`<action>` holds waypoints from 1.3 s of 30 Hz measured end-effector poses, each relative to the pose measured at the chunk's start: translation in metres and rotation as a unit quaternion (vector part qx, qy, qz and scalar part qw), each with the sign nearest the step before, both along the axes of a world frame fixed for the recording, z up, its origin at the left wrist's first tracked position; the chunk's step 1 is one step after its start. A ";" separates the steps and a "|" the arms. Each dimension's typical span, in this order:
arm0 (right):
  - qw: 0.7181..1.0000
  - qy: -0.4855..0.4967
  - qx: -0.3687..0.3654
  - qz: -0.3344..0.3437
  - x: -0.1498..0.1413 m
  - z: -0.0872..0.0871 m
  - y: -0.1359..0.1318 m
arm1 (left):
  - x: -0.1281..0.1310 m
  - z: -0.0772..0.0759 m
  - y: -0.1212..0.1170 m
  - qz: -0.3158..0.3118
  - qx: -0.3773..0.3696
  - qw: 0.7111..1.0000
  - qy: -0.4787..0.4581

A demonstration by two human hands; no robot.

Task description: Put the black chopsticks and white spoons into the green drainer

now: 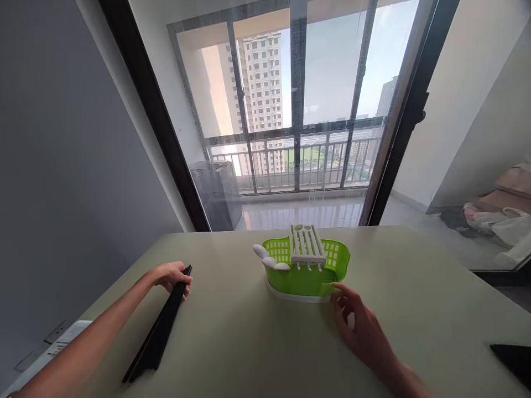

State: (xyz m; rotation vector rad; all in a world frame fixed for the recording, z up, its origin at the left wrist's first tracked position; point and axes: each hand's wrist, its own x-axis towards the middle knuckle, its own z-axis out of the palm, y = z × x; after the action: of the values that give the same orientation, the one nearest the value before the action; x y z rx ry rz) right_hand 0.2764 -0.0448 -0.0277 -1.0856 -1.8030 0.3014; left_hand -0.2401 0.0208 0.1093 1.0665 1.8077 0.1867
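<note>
My left hand (172,276) is closed around the upper end of a bundle of black chopsticks (160,334), which slants down toward the table's near side. Toward the middle of the table stands a green cutlery basket (305,281) with a white base. A white slatted rack (307,243) lies across its top, and several white spoons (269,261) lean out over its left side. At the basket's lower right end is my right hand (359,323), holding nothing, with its index finger stretched to the green wall and the other fingers bent. Whether that fingertip presses on it I cannot tell.
The pale table (232,342) reaches up to a glass door (290,110) with a balcony behind it. A black pointed object (514,359) lies at the table's right edge. Bags (506,229) and cardboard (508,193) sit on the floor at the far right.
</note>
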 end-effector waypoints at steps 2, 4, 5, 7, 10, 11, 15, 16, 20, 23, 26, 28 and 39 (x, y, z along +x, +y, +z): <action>1.000 -0.003 -0.002 -0.001 0.000 -0.001 0.000 | 0.001 -0.004 0.001 0.001 0.000 1.000 0.010; 1.000 -0.003 -0.005 -0.002 0.001 -0.001 0.000 | 0.001 -0.007 0.001 0.001 0.002 1.000 0.023; 1.000 -0.003 -0.007 -0.002 0.002 -0.001 0.000 | 0.001 -0.008 0.001 0.002 0.005 0.999 0.031; 1.000 -0.004 -0.012 0.000 0.003 -0.002 0.001 | -0.001 -0.010 0.002 0.001 0.014 0.999 0.050; 1.000 -0.006 -0.019 0.003 0.004 -0.005 0.001 | -0.003 -0.011 0.003 -0.003 0.033 0.997 0.074; 1.000 -0.007 -0.021 0.004 0.004 -0.005 0.001 | -0.003 -0.012 0.003 -0.006 0.039 0.996 0.079; 1.000 -0.012 -0.020 0.006 0.004 -0.006 0.001 | -0.005 -0.013 0.002 -0.016 0.056 0.994 0.096; 1.000 -0.013 -0.018 0.007 0.004 -0.006 0.000 | -0.005 -0.014 0.003 -0.019 0.057 0.993 0.100; 0.999 -0.022 -0.018 0.022 0.003 -0.005 -0.001 | -0.007 -0.015 0.006 -0.027 0.052 0.991 0.124; 0.999 -0.034 -0.019 0.031 0.002 -0.005 -0.001 | -0.008 -0.017 0.009 -0.036 0.046 0.987 0.151; 0.998 -0.041 -0.016 0.044 0.001 -0.004 -0.002 | -0.008 -0.018 0.010 -0.047 0.038 0.981 0.184; 0.998 -0.044 -0.015 0.052 0.001 -0.002 -0.002 | -0.007 -0.018 0.011 -0.054 0.034 0.976 0.209; 0.997 -0.038 -0.025 0.061 0.000 -0.005 0.000 | 0.027 0.006 0.006 -0.101 0.066 0.917 0.380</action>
State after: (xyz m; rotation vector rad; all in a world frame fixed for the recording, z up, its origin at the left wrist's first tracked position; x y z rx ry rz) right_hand 0.2766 -0.0448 -0.0323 -1.0363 -1.9431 0.3839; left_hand -0.2135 0.0267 0.1155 1.5561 2.3640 -0.2802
